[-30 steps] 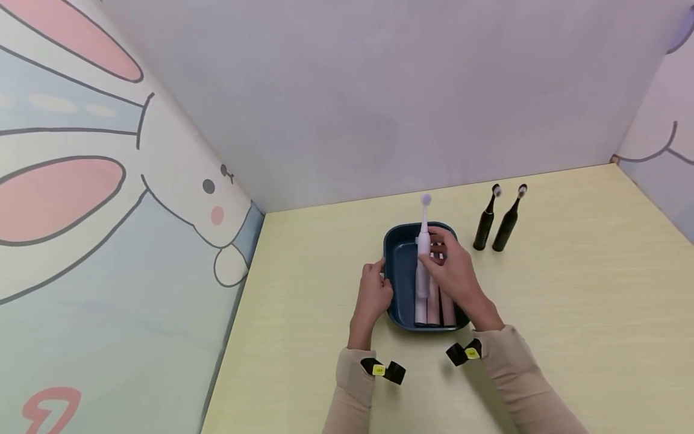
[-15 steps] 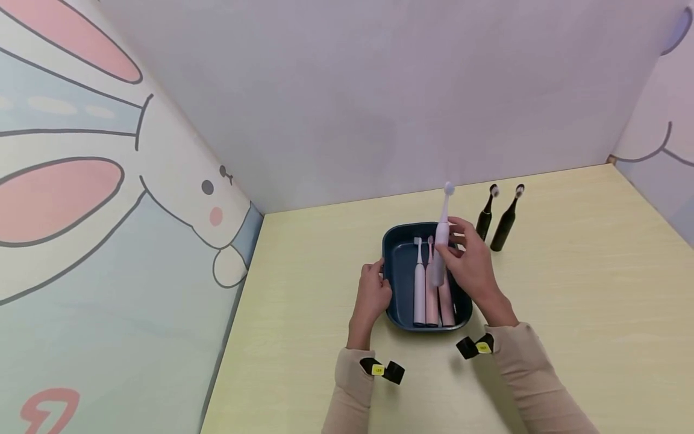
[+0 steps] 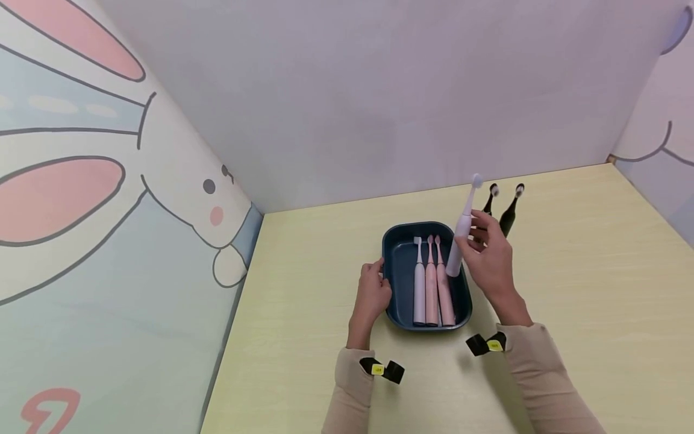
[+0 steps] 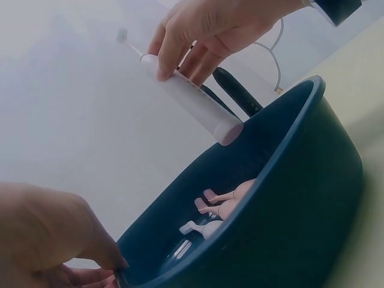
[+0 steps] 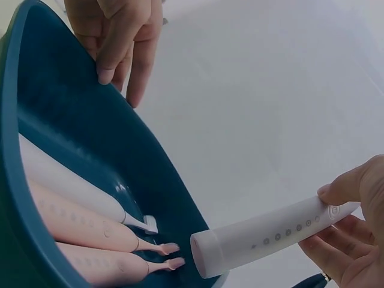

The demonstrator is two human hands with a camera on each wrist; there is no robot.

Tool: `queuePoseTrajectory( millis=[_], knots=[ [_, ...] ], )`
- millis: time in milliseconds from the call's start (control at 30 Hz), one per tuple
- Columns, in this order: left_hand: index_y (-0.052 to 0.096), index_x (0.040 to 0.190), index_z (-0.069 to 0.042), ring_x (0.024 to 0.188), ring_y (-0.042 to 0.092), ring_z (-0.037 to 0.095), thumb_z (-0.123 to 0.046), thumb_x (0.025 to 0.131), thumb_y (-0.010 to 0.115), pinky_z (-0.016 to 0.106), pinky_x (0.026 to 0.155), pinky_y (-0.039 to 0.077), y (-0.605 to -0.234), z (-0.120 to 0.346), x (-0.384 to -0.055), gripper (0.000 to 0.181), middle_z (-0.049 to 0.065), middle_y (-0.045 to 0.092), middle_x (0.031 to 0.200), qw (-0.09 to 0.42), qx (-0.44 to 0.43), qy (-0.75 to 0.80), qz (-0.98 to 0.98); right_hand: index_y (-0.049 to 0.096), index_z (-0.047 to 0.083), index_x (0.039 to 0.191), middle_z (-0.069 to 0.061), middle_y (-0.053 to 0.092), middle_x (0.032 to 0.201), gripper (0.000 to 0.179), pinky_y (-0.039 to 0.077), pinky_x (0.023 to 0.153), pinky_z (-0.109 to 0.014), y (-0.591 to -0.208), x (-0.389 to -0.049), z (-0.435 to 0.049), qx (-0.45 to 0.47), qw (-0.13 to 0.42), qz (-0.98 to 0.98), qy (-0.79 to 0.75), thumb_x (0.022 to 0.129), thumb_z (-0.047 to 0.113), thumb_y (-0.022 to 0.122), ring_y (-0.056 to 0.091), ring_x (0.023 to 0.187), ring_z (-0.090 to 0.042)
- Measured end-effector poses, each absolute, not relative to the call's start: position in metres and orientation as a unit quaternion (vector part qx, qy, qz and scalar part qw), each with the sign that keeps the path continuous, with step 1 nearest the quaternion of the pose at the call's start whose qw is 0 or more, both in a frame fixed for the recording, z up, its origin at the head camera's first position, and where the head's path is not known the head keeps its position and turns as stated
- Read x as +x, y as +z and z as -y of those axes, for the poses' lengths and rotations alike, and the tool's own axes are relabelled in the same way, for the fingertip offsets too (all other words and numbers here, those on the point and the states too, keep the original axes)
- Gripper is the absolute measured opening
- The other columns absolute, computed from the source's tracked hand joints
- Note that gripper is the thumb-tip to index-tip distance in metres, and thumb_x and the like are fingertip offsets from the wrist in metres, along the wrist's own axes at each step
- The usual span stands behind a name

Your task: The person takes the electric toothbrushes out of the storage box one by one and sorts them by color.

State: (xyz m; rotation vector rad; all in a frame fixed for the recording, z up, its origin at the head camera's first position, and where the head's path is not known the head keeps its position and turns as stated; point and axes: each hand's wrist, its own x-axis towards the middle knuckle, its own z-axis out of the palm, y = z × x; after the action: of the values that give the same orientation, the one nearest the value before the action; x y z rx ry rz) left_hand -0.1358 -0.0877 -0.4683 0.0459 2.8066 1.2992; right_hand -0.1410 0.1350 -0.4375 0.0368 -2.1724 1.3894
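Note:
My right hand [image 3: 492, 253] pinches a white electric toothbrush [image 5: 279, 237] by its handle, brush head up and tilted. The handle's lower end hangs over the right rim of a dark blue plastic bin [image 3: 401, 325]. My left hand [image 3: 374, 288] grips the bin's left wall, thumb inside and fingers outside, as the right wrist view shows. Inside the bin, a white electric toothbrush [image 3: 420, 295] lies beside a pink electric toothbrush [image 3: 431, 295] and a second pink toothbrush [image 3: 446, 298], heads pointing away from me.
Behind my right hand, a black electric toothbrush [image 3: 508, 217] and another black toothbrush [image 3: 488, 202] stand upright, partly hidden by the hand. The pale yellow table [image 3: 303, 313] meets a plain wall [image 3: 379, 120] at the back and a rabbit-painted wall [image 3: 179, 193] on the left.
My right hand has lifted the white toothbrush from above the middle of the bin rightward to its right rim, uncovering the toothbrushes inside. The left hand has stayed on the bin.

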Motion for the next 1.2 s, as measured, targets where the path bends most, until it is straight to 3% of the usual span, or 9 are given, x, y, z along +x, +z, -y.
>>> queuePoseTrajectory(
  millis=[67, 233, 800, 1200],
  knots=[
    [0.047, 0.139, -0.001, 0.081, 0.049, 0.014, 0.001, 0.092, 0.048, 0.027, 0.071, 0.044, -0.469, 0.089, -0.136, 0.048, 0.015, 0.051, 0.118, 0.022, 0.017, 0.418, -0.908, 0.048, 0.005, 0.135, -0.017, 0.059, 0.117, 0.054, 0.047, 0.079, -0.008, -0.437, -0.140, -0.136, 0.009, 0.288, 0.804, 0.521, 0.084, -0.001, 0.066, 0.063, 0.100, -0.014],
    [0.047, 0.139, -0.001, 0.082, 0.049, 0.014, 0.001, 0.092, 0.048, 0.028, 0.073, 0.045, -0.470, 0.092, -0.135, 0.047, 0.015, 0.051, 0.118, 0.018, 0.020, 0.417, -0.908, 0.049, 0.005, 0.134, -0.016, 0.059, 0.117, 0.054, 0.045, 0.079, -0.006, -0.434, -0.138, -0.139, 0.001, 0.303, 0.785, 0.540, 0.084, -0.002, 0.067, 0.055, 0.094, 0.009],
    [0.046, 0.139, 0.000, 0.081, 0.049, 0.015, 0.002, 0.091, 0.047, 0.028, 0.071, 0.045, -0.469, 0.092, -0.134, 0.048, 0.015, 0.050, 0.118, 0.017, 0.020, 0.422, -0.906, 0.050, 0.007, 0.134, -0.013, 0.059, 0.118, 0.055, 0.045, 0.077, -0.005, -0.435, -0.135, -0.158, -0.051, 0.328, 0.772, 0.542, 0.083, -0.001, 0.067, 0.054, 0.093, 0.007],
    [0.046, 0.140, -0.001, 0.082, 0.049, 0.015, 0.002, 0.092, 0.047, 0.029, 0.072, 0.045, -0.469, 0.092, -0.134, 0.048, 0.016, 0.050, 0.119, 0.019, 0.016, 0.419, -0.908, 0.052, -0.002, 0.127, -0.015, 0.058, 0.117, 0.045, 0.049, 0.081, -0.012, -0.459, -0.138, -0.159, -0.061, 0.339, 0.779, 0.523, 0.084, -0.002, 0.065, 0.053, 0.094, 0.011]
  ],
)
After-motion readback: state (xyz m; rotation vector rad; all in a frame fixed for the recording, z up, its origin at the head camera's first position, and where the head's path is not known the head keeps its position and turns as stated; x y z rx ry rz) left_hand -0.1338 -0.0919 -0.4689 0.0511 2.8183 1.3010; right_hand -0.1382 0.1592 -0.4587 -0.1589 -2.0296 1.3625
